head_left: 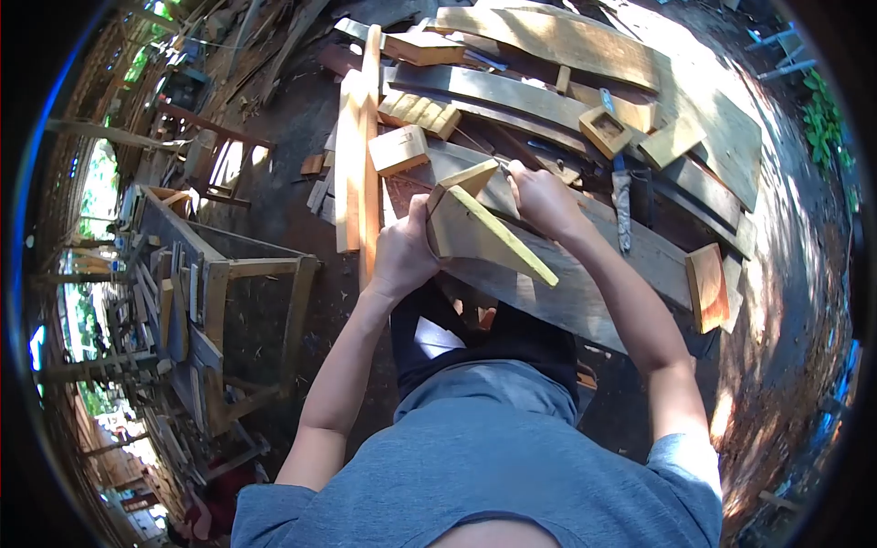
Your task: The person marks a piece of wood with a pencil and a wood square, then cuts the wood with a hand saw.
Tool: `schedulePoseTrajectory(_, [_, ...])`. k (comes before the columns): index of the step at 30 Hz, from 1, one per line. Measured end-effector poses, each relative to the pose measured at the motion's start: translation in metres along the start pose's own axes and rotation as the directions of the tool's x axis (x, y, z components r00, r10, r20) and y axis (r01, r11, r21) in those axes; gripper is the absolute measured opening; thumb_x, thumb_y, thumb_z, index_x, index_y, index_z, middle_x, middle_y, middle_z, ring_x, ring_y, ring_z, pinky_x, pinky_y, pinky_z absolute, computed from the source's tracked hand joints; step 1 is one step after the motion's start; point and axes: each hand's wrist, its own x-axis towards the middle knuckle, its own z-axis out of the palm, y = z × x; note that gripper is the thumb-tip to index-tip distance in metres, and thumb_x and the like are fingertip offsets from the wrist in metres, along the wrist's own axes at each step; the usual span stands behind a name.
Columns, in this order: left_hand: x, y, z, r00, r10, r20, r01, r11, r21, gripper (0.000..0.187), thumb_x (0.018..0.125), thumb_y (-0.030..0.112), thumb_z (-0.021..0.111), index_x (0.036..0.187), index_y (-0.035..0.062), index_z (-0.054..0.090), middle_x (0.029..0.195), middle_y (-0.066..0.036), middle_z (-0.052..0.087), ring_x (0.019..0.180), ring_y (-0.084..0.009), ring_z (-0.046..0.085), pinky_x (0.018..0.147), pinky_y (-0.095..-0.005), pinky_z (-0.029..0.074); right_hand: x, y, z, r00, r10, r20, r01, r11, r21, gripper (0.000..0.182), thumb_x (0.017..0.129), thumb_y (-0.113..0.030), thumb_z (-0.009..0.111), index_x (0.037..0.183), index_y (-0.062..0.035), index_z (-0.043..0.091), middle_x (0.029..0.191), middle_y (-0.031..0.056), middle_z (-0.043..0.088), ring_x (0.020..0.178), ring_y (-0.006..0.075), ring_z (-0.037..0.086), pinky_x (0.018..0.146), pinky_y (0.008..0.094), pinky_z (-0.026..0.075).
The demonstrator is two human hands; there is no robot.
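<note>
My left hand (405, 250) grips the left side of an angled wooden piece (466, 228), made of light boards joined at a corner, with one narrow board slanting down to the right. Close to the piece's upper right end, my right hand (541, 195) is closed around a small, thin thing that is too small to name. The piece is held above a plank workbench (585, 283). Just behind it on the bench lie a pale wooden block (398, 150) and a grooved block (420, 113).
Long upright boards (369, 164) stand at the bench's left end. A square wooden box (605, 132), a wrapped tool handle (622, 210) and an orange-brown block (707, 287) lie to the right. Further left stands a wooden frame (265, 267) with stacked boards.
</note>
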Motion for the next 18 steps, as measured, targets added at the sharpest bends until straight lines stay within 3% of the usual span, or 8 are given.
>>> schedulePoseTrajectory(3, [0.0,-0.002,0.003,1.0,0.007,-0.015,-0.007,1.0,0.004,0.065,0.07,0.019,0.08,0.121,0.0098,0.04,0.082,-0.021,0.067,0.077,-0.0411,0.068,0.063,-0.0483,0.055,-0.004,0.014,0.006,0.994,-0.039,0.103,0.057,0.982,-0.178,0.02,0.094,-0.019,0.048,0.098,-0.0003,0.054,0.084,0.0231,0.067,0.082,0.0409,0.067,0.075,0.0513,0.052])
schedulePoseTrajectory(7, [-0.01,-0.006,0.007,0.999,0.037,-0.003,-0.037,0.998,0.057,0.064,0.07,0.019,0.08,0.119,0.0092,0.04,0.082,-0.02,0.066,0.076,-0.041,0.068,0.064,-0.0482,0.055,-0.035,-0.002,-0.021,1.0,0.017,-0.006,-0.017,0.989,-0.144,0.02,0.097,-0.023,0.047,0.099,-0.0044,0.053,0.08,0.0231,0.067,0.076,0.0429,0.066,0.071,0.0537,0.052])
schedulePoseTrajectory(11, [-0.015,-0.01,0.023,0.997,0.029,-0.073,-0.033,0.999,-0.042,0.065,0.069,0.021,0.081,0.119,0.0088,0.041,0.083,-0.02,0.065,0.075,-0.0406,0.068,0.064,-0.0479,0.054,-0.045,-0.006,-0.048,0.986,0.164,-0.011,-0.164,0.979,-0.123,0.02,0.099,-0.025,0.047,0.1,-0.0062,0.052,0.081,0.0232,0.067,0.072,0.0434,0.066,0.066,0.0545,0.052])
schedulePoseTrajectory(14, [-0.014,-0.003,0.016,0.994,0.036,-0.106,-0.038,0.999,-0.019,0.065,0.068,0.025,0.082,0.117,0.0089,0.042,0.081,-0.018,0.066,0.074,-0.0394,0.068,0.063,-0.0473,0.054,-0.057,-0.044,-0.071,0.994,-0.018,-0.106,0.01,0.997,-0.076,0.013,0.096,-0.017,0.048,0.096,-0.0039,0.052,0.073,0.0205,0.067,0.067,0.04,0.068,0.056,0.0488,0.056])
schedulePoseTrajectory(16, [-0.008,0.008,0.011,1.0,0.0,-0.004,0.0,0.999,0.053,0.068,0.071,0.025,0.082,0.119,0.0089,0.038,0.079,-0.019,0.066,0.073,-0.0419,0.067,0.06,-0.0473,0.055,-0.078,-0.075,-0.076,0.974,-0.203,-0.103,0.178,0.961,-0.21,0.009,0.092,-0.013,0.051,0.096,-0.006,0.053,0.073,0.0179,0.068,0.064,0.0343,0.07,0.054,0.0445,0.057])
schedulePoseTrajectory(17, [-0.006,0.01,0.014,1.0,0.003,-0.008,-0.002,0.998,0.062,0.064,0.071,0.022,0.081,0.118,0.0097,0.04,0.076,-0.017,0.065,0.07,-0.0401,0.067,0.058,-0.0463,0.054,-0.085,-0.086,-0.077,0.976,-0.213,-0.053,0.185,0.928,-0.323,0.01,0.088,-0.011,0.053,0.097,-0.0072,0.054,0.073,0.0162,0.069,0.063,0.0293,0.071,0.053,0.0414,0.057])
schedulePoseTrajectory(18, [-0.006,0.014,0.015,1.0,0.005,-0.006,-0.005,0.998,0.057,0.064,0.071,0.022,0.081,0.118,0.0097,0.04,0.076,-0.017,0.065,0.07,-0.0401,0.067,0.058,-0.0463,0.054,-0.085,-0.084,-0.077,0.977,-0.208,-0.052,0.181,0.928,-0.326,0.01,0.088,-0.011,0.053,0.097,-0.0072,0.054,0.073,0.0162,0.069,0.063,0.0293,0.071,0.053,0.0414,0.057])
